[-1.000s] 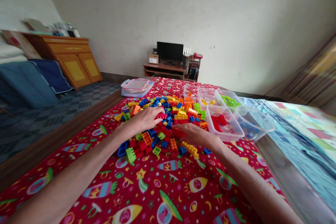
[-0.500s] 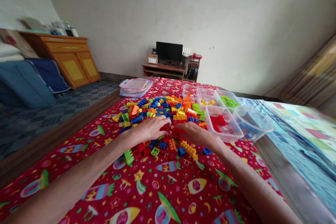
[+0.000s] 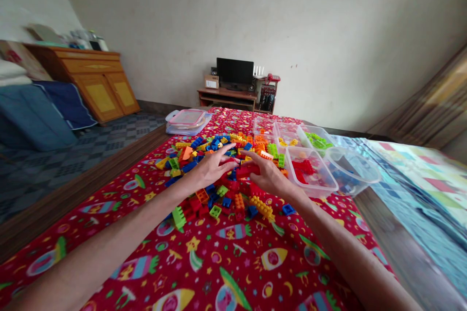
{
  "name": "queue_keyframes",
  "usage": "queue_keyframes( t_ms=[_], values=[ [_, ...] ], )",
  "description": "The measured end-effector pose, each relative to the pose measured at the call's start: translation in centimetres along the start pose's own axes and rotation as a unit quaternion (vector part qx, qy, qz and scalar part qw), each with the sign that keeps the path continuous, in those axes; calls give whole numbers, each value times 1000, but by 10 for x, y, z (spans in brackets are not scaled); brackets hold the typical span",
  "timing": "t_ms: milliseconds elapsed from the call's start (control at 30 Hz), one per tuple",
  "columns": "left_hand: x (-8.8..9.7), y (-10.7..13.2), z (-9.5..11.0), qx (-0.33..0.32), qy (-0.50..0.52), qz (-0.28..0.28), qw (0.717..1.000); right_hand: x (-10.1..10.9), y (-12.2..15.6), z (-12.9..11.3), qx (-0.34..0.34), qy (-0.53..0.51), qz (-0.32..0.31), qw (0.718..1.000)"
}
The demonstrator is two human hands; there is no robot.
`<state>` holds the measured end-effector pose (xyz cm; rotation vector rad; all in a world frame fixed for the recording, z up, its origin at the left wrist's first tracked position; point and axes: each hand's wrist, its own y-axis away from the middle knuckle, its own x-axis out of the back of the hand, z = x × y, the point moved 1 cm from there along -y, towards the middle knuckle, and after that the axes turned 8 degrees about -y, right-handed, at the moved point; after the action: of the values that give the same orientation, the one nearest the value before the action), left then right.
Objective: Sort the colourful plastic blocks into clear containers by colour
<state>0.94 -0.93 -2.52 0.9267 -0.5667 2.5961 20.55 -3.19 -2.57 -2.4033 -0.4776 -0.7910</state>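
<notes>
Toy bricks (image 3: 223, 190) in mixed colours lie heaped beneath and around your hands, spreading beyond them and toward you. Your left hand (image 3: 209, 171) has its thumb and forefinger parted beside red pieces; you cannot tell from this view whether it grips one. Your right hand (image 3: 269, 175) is loosely curled, with red bricks (image 3: 248, 170) at its fingers, and its hold is equally unclear.

Under both hands runs a red tablecloth (image 3: 207, 265) printed with rockets, stars and planets. To the right of your right hand, a clear tub (image 3: 317, 189) contains red bricks, with other clear containers beyond it and a round tub (image 3: 368, 172) farther right. Stacked lids (image 3: 188, 117) sit beyond your left hand, off to its left. Far ahead of your hands, a black monitor (image 3: 235, 73) stands on a brown desk (image 3: 228, 93) against a pale wall (image 3: 328, 34); far left is a wooden cabinet (image 3: 98, 87).

Your fingers and palms hide part of the heap, and your forearms run out of view. The round tub's contents are blurred by its wall. Beside the monitor, a cardboard box (image 3: 211, 81) bears a white label too small to read.
</notes>
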Motion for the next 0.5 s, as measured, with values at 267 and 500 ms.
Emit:
queue_keyframes(
  t_ms=[267,500],
  values=[
    [-24,8,0,57,137,-47,988,-13,4,-13,43,-3,-84,996],
    [9,2,3,-67,-78,31,994,21,2,-5,5,121,76,990]
  ],
)
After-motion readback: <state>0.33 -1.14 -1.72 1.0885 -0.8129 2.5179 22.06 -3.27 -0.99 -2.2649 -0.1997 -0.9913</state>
